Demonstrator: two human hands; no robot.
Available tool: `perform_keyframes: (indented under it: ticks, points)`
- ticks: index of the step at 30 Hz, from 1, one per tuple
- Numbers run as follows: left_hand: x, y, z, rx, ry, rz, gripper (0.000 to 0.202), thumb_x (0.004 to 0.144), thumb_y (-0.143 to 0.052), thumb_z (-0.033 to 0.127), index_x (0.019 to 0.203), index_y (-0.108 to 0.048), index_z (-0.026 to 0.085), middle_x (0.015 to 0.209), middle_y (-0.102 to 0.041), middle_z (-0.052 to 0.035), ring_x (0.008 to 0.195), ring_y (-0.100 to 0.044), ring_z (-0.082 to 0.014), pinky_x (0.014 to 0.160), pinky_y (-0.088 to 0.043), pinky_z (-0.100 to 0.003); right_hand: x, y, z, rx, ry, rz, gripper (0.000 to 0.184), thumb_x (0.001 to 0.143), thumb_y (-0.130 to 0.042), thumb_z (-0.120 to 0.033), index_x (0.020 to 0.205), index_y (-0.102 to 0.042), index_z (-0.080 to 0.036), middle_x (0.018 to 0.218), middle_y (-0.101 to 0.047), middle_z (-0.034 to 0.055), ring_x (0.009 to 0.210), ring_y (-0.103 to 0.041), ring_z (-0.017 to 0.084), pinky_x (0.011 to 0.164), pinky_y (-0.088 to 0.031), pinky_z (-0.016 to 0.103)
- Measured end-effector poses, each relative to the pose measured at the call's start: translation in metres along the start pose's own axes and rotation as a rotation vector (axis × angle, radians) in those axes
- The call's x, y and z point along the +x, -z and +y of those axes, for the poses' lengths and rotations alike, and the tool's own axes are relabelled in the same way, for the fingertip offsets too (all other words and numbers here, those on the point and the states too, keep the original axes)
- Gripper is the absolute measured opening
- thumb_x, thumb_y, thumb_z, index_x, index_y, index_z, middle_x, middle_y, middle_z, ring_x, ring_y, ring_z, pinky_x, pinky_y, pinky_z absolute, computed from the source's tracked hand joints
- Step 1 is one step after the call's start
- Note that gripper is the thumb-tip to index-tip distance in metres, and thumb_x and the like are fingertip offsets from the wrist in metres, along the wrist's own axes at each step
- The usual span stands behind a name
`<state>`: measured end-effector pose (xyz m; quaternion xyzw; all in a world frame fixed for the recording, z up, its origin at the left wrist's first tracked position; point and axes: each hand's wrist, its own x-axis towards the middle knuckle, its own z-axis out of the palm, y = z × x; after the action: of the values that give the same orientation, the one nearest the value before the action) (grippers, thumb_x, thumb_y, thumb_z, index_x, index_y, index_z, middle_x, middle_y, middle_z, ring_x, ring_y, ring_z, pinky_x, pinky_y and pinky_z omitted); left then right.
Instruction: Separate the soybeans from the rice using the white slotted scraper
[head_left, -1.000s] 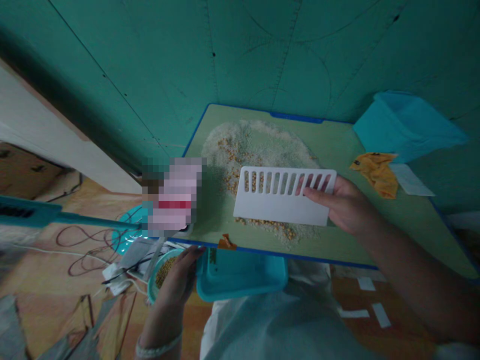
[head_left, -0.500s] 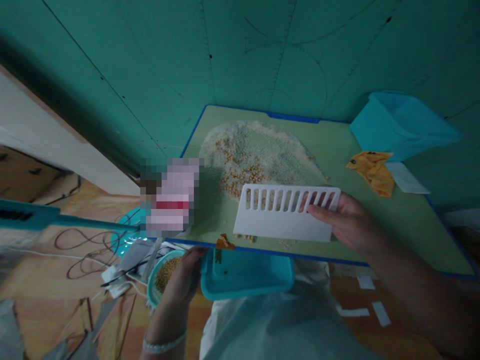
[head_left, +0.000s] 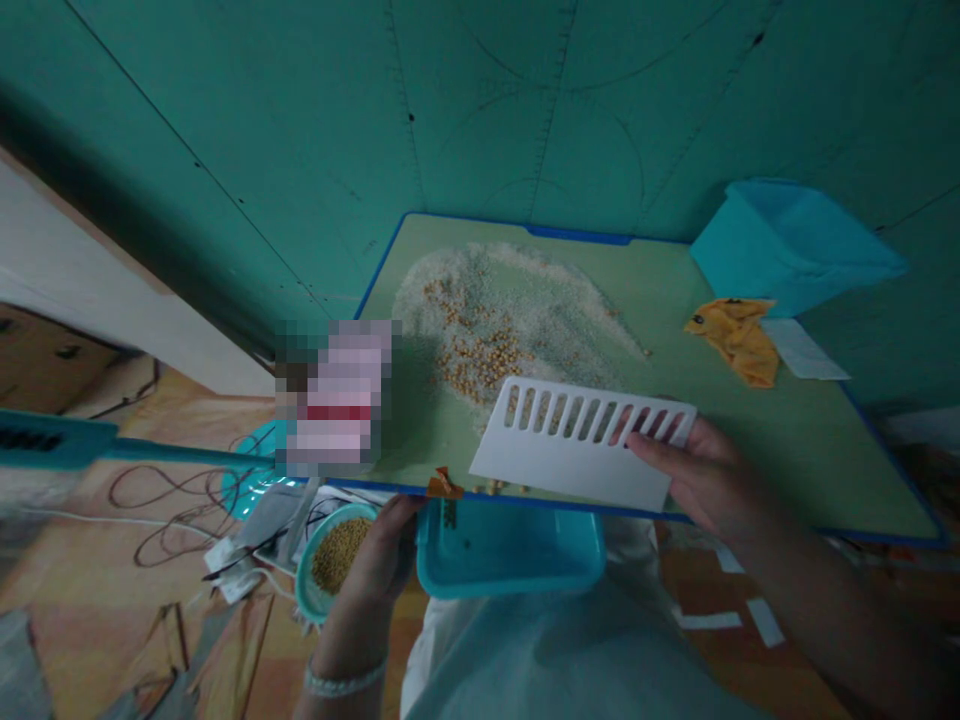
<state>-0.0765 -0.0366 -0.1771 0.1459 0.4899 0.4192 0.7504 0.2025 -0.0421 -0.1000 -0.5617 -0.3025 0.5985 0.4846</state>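
Note:
My right hand [head_left: 712,475] is closed on the right end of a white slotted plastic scraper [head_left: 570,465], thumb on the near face. The scraper stands tilted over the green table [head_left: 787,450] near its front edge. Beyond it spread white grains [head_left: 577,290] mixed with yellow beans [head_left: 487,365]; a few beans lie by the scraper's lower edge. Below the table edge, my left hand [head_left: 390,550] grips the left side of a turquoise tray [head_left: 514,580], its fingers partly hidden. Some beans sit inside the tray at its far left.
A bowl of beans [head_left: 341,555] stands low at the left. A turquoise bin [head_left: 787,245], an orange cloth [head_left: 739,340] and white paper [head_left: 806,350] are at the table's right. A pinkish blurred-out item [head_left: 341,370] lies at its left corner, beside a turquoise handle [head_left: 187,450].
The scraper has moved toward me and a little right, its right end dipping to the table's front edge. The tray and my left hand have shifted slightly right.

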Motion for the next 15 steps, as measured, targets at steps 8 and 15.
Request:
perform_keyframes:
  ticks: [8,15]
  points:
    - [0.002,0.003,-0.003,-0.009,-0.006,0.021,0.017,0.059,-0.067,0.018,0.075,-0.073,0.017,0.081,-0.077,-0.002,0.088,-0.067,-0.0234,0.081,-0.05,-0.029,-0.009,-0.005,0.002,0.023,-0.018,-0.003,0.02,0.062,-0.077,-0.036,0.075,-0.068,-0.024,0.065,-0.066,-0.0023,0.057,-0.056,0.013,0.058,-0.043,0.025]
    - [0.002,0.003,-0.003,-0.004,0.005,0.028,0.014,0.06,-0.068,0.02,0.073,-0.074,0.018,0.06,-0.074,0.0,0.071,-0.069,-0.0211,0.08,-0.051,-0.028,-0.011,-0.009,0.0,0.018,-0.023,0.054,0.022,0.061,-0.077,-0.037,0.072,-0.066,-0.021,0.071,-0.067,-0.0005,0.066,-0.059,0.015,0.064,-0.045,0.027]
